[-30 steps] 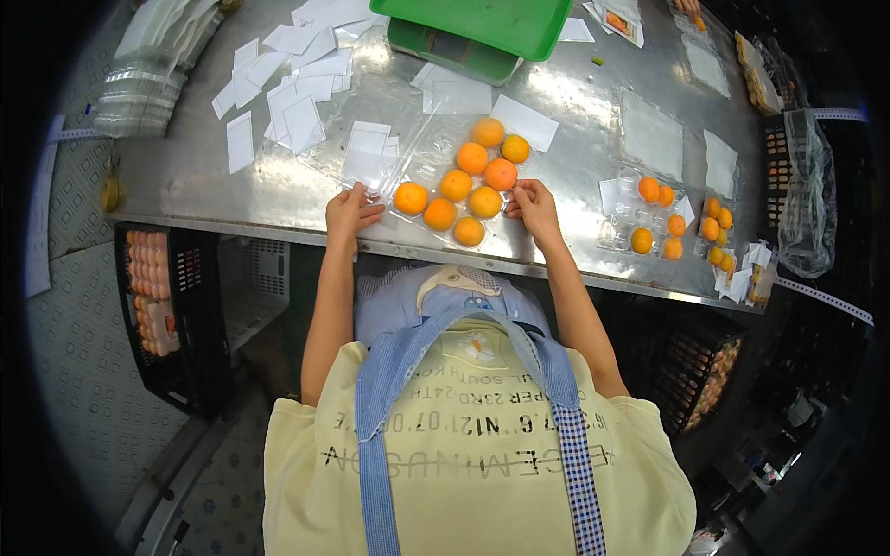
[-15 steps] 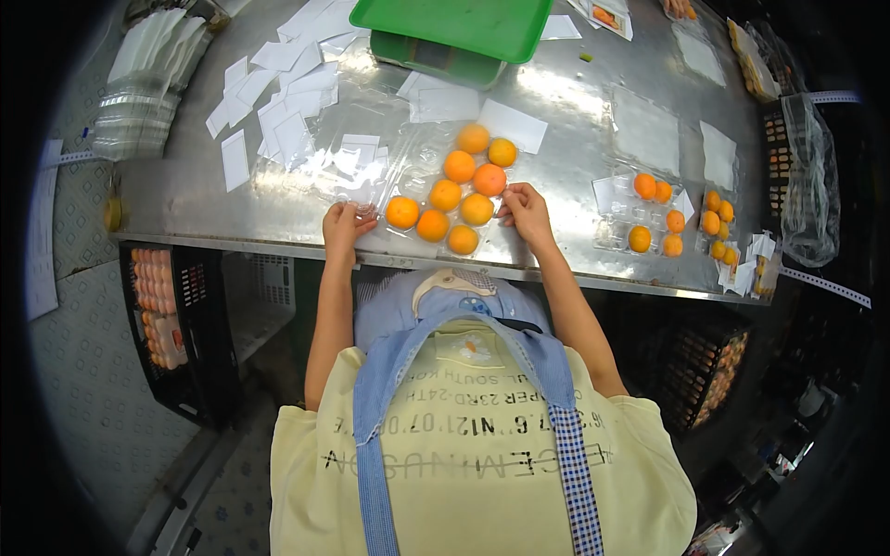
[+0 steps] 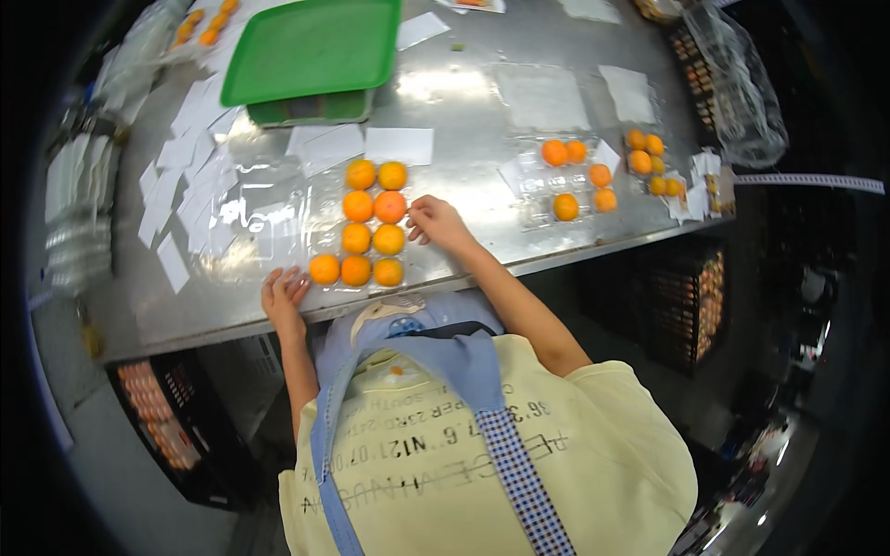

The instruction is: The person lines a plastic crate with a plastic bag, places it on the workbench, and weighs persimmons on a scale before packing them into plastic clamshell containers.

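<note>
In front of me on the metal table lies a clear plastic clamshell box (image 3: 301, 232), its lid side folded out to the left. Several oranges (image 3: 356, 238) sit in rows in its right part, with one more at the front of the left column. My left hand (image 3: 285, 293) is at the box's front edge, left of that orange, its fingers curled on the plastic. At the right edge, beside a deeper orange fruit (image 3: 390, 207), my right hand (image 3: 438, 223) pinches the rim. Glare hides the exact grip of both hands.
A green tray (image 3: 315, 51) rests on a scale behind the box. White cards (image 3: 190, 157) are scattered at left. Another clear box with oranges (image 3: 565, 207) lies to the right, more oranges (image 3: 642, 162) beyond it. Crates of eggs (image 3: 158, 417) stand below the table edge.
The view has turned and shifted, so the table appears moved left. The oranges, slanted before, now line up in straight rows. Both hands stay at the box's edges.
</note>
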A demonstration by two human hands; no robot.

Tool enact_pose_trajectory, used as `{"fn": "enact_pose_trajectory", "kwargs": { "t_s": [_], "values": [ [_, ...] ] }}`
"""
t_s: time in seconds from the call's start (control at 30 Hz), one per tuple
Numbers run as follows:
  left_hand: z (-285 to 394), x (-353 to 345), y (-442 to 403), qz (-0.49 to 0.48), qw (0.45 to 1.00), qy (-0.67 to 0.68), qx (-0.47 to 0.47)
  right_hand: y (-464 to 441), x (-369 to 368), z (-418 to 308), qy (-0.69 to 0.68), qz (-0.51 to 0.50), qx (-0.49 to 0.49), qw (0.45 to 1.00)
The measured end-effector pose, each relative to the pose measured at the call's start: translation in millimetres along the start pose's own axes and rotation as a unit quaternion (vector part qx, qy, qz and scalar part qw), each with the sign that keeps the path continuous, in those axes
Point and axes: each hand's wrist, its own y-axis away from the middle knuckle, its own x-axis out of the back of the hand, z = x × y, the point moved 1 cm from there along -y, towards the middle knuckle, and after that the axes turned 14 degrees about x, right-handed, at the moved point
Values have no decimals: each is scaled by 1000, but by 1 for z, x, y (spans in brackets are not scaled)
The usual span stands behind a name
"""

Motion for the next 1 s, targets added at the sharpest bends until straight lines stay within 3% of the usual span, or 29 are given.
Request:
{"fn": "enact_pose_trajectory", "kwargs": {
  "t_s": [0.07, 0.17, 0.33, 0.43, 0.57, 0.67, 0.8, 1.0],
  "values": [
    [0, 3, -2, -15, 999, 27, 9, 1, 11, -6, 15, -15, -10, 1000],
    [3, 2, -3, -3, 999, 12, 35, 16, 38, -31, 132, 55, 82, 986],
    [2, 5, -12, 1, 998, 4, 64, 53, 119, -55, 223, 229, 146, 936],
    [2, 6, -14, 12, 997, 3, 77, 70, 183, -9, 200, 315, 147, 916],
    [-2, 8, -19, 23, 996, -1, 83, 100, 237, -6, 170, 435, 138, 873],
    [-2, 12, -22, 23, 996, -6, 86, 111, 250, -15, 202, 462, 96, 858],
    [-2, 10, -22, 33, 996, -18, 82, 109, 235, -27, 385, 378, 60, 840],
    [-4, 12, -23, 33, 996, -20, 78, 85, 235, -44, 417, 370, 68, 827]
  ]
}}
